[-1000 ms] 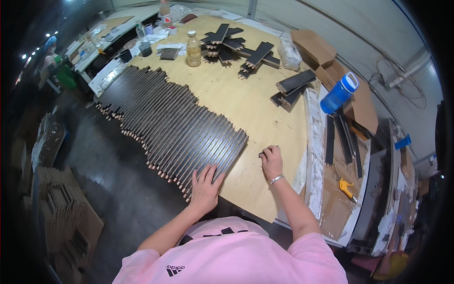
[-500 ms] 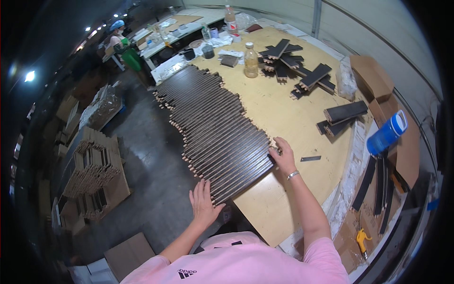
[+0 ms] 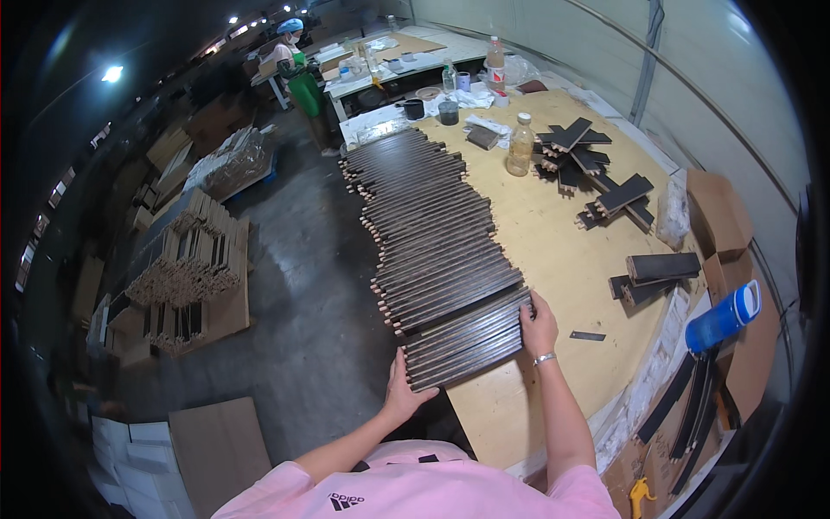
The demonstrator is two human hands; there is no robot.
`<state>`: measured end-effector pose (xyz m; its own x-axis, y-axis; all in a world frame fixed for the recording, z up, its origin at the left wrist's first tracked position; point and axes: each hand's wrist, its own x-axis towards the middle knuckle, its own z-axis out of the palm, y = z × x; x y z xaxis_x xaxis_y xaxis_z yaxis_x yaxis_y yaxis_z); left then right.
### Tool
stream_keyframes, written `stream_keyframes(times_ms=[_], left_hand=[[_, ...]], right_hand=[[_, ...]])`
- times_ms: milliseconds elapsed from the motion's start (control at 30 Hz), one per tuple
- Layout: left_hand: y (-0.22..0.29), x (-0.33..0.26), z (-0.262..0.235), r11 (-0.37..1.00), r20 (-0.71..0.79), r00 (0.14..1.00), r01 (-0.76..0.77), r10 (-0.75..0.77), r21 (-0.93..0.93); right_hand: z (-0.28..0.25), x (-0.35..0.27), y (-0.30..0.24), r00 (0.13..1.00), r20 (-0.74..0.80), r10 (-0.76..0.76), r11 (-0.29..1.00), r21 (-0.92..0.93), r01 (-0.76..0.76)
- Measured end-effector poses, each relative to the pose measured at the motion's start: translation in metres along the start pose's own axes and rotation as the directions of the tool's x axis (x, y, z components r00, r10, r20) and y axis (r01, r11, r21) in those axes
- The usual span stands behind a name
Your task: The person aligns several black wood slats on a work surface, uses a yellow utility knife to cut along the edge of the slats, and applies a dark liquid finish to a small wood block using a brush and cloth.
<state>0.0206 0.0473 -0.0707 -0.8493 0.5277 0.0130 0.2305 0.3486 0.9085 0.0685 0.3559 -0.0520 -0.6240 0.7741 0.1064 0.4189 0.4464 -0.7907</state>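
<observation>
Strips (image 3: 424,203) are lying in two groups: a near batch (image 3: 467,346) at six o'clock and a longer row (image 3: 445,259) running toward twelve, a gap parting them. Left hand (image 3: 405,389) at eight o'clock and right hand (image 3: 540,327) at two are clasping the near batch's opposite ends, each grip half-spread. The batch is overhanging the tabletop (image 3: 501,411) toward nine. Parting this batch is apparently done; the longer row is lying ungripped, seemingly outstanding.
</observation>
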Motion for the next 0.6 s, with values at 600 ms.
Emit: stream_keyframes(times_ms=[600], left_hand=[[-0.056,0.030,-0.090,0.981,-0.077,0.978,0.190,-0.192,-0.021]], right_hand=[[0.035,-0.017,-0.057,0.931,0.073,-0.357,0.803,-0.485,0.346]])
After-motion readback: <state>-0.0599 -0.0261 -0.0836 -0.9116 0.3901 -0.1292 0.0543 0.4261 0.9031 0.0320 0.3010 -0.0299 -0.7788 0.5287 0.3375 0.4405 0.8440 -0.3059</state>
